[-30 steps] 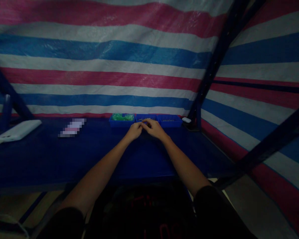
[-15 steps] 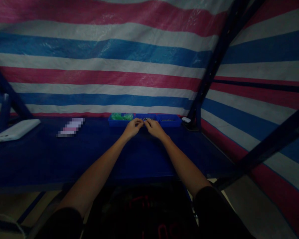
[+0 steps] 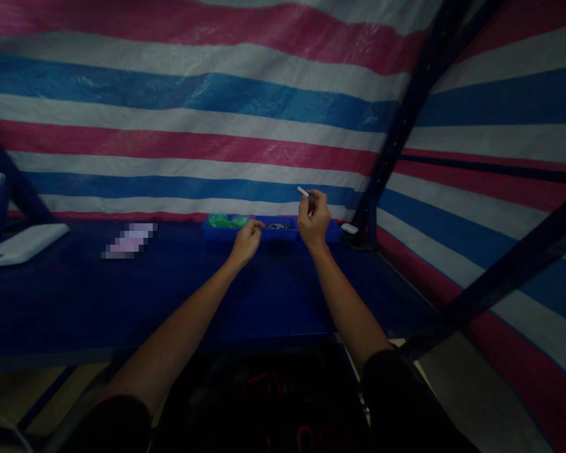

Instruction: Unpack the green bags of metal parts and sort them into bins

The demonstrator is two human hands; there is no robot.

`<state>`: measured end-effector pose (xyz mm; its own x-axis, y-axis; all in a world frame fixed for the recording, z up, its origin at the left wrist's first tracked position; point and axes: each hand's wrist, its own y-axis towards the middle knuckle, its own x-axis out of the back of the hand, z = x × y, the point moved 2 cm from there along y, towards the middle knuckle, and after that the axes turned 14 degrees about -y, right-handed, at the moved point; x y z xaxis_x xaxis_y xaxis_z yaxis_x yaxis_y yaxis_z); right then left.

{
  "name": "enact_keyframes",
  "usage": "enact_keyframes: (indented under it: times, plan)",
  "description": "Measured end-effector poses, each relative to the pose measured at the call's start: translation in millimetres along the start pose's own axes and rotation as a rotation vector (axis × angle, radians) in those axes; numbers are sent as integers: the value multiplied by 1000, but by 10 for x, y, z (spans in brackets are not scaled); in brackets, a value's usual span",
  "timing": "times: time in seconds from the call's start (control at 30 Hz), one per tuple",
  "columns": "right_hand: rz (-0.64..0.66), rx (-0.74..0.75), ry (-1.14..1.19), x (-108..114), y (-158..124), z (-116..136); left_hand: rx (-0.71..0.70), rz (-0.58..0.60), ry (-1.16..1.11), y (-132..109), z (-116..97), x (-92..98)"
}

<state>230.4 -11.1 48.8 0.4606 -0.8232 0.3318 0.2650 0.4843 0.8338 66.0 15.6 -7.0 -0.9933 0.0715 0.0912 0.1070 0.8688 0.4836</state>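
My right hand is raised over the right part of the blue trays. Between its fingertips is a short white stick-like piece, tilted, its exact kind too small to tell. My left hand is lower, in front of the left tray, closed with thumb and forefinger together; whatever it may hold is too small to make out. Behind the hands stand blue trays in a row. The left tray has green items in clear plastic, the middle tray holds small metallic parts, and the right tray is partly hidden by my right hand.
On the blue table lie a white device at far left and a blurred-out phone-like object. A small white object is by the right post. Striped sheeting hangs behind.
My hands were together in front of the middle tray and have parted. The right hand has gone up and to the right with the white piece; the left has shifted slightly left.
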Motion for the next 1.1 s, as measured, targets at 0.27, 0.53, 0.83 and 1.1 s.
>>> enact_keyframes:
  times: [0.27,0.53,0.83,1.1]
  plan:
    - [698,-253,-509,-365,-269,-578,-135,60,308,-83,-76,-34]
    - [584,-412,-609,-95,-303,-713,-53,261,709,-43,61,-332]
    - [578,-276,-713,319,-370,-1062,135,124,633,123,102,-609]
    - [385,-526,-453,310,-392,-1362,137,190,569,-132,106,-258]
